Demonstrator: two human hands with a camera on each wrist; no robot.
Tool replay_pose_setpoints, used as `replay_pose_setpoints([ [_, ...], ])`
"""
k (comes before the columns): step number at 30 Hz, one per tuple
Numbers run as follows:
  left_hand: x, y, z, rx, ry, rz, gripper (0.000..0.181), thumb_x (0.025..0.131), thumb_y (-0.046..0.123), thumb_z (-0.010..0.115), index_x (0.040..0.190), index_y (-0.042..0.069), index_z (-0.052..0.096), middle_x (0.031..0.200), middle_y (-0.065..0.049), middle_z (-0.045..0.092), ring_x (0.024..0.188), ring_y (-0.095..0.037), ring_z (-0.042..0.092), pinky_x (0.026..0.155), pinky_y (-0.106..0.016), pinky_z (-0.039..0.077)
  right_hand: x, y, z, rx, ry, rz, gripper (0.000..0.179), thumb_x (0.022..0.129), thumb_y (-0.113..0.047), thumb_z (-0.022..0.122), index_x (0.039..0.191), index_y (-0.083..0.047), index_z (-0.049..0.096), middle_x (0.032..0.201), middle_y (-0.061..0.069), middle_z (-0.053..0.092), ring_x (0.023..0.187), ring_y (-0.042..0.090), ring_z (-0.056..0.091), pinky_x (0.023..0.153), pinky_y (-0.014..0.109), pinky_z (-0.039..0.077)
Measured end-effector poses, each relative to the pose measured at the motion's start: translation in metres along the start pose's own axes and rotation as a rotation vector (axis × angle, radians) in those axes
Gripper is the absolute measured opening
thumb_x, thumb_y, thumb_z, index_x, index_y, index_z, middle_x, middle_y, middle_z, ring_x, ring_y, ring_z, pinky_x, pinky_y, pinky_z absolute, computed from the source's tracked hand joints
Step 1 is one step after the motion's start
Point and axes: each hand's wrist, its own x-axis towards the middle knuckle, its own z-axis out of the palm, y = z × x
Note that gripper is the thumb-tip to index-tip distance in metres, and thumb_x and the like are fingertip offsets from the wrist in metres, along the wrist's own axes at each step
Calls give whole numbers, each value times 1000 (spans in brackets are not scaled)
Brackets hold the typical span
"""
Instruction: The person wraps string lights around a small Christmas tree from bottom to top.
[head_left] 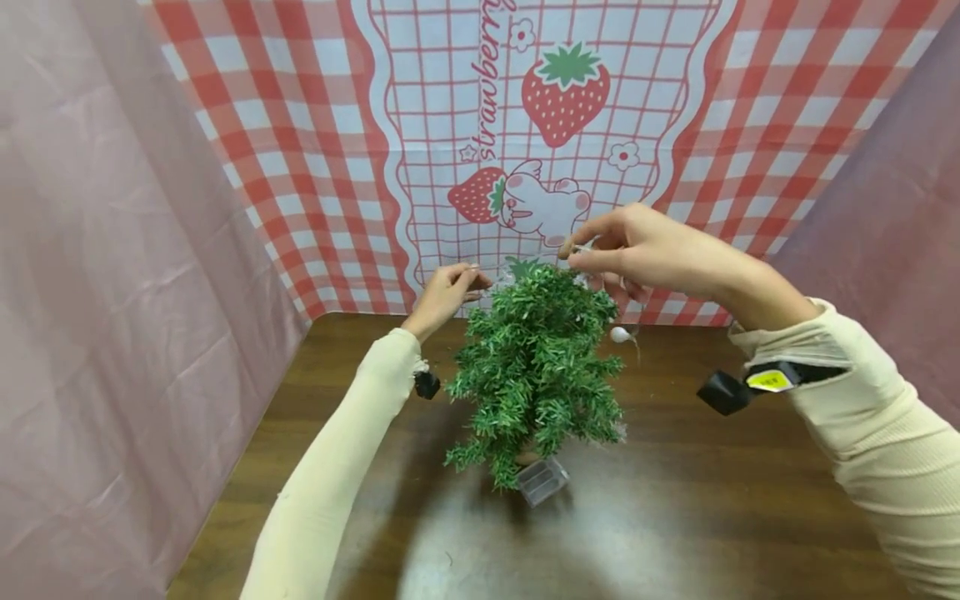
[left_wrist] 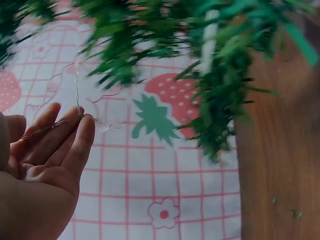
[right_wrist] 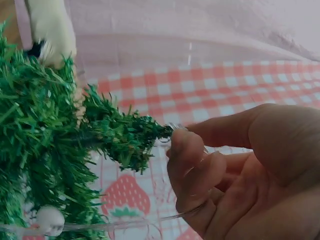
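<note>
A small green artificial Christmas tree [head_left: 536,367] stands on the table, between my two hands. A thin clear string of lights [right_wrist: 130,223] with a white round bulb [right_wrist: 50,220] runs across the branches to my right hand [head_left: 652,254]. At the treetop, the right thumb and fingers pinch this string. My left hand [head_left: 448,290] is beyond the tree's left side; its curled fingers hold a thin wire [left_wrist: 77,75] that stretches upward from the fingertips in the left wrist view. Another white bulb [head_left: 619,335] hangs right of the branches.
Below the tree's front branches lies a small clear plastic box [head_left: 543,482] on the brown wooden table [head_left: 675,500]. A red-checked strawberry cloth [head_left: 315,125] hangs behind, and pink curtains [head_left: 112,292] close off both sides. Green bits [left_wrist: 295,214] lie on the wood.
</note>
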Motion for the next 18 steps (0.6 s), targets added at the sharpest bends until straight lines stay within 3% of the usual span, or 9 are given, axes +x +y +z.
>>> replay_pose_setpoints([
  [3,1,-4,5,-6,-6,-16,32,98,14,35,111,-7,56,117,-24,53,112,-30,50,89,-30,46,1,-6,3,23,46,-18,35,88,-41,53,115,-20,58,71,16,57,48,23,50,42,35,44],
  [9,2,-7,6,-192,12,28,35,98,15,34,111,-12,52,119,-31,48,113,-38,47,91,-38,45,3,-20,-1,148,141,-4,38,88,-41,53,119,-19,56,69,9,52,50,14,43,41,30,39],
  [14,0,-11,3,-246,57,52,33,98,16,36,108,-10,53,116,-31,50,111,-38,49,91,-42,44,-2,-30,3,306,18,-10,43,87,-33,57,127,-21,46,91,15,58,60,15,51,45,29,43],
  [18,-5,-17,-2,-267,108,47,34,97,17,37,107,-11,53,113,-28,51,106,-34,53,92,-45,42,-8,-42,19,405,-149,-72,47,90,-25,53,133,-22,36,111,16,56,75,28,59,51,41,52],
])
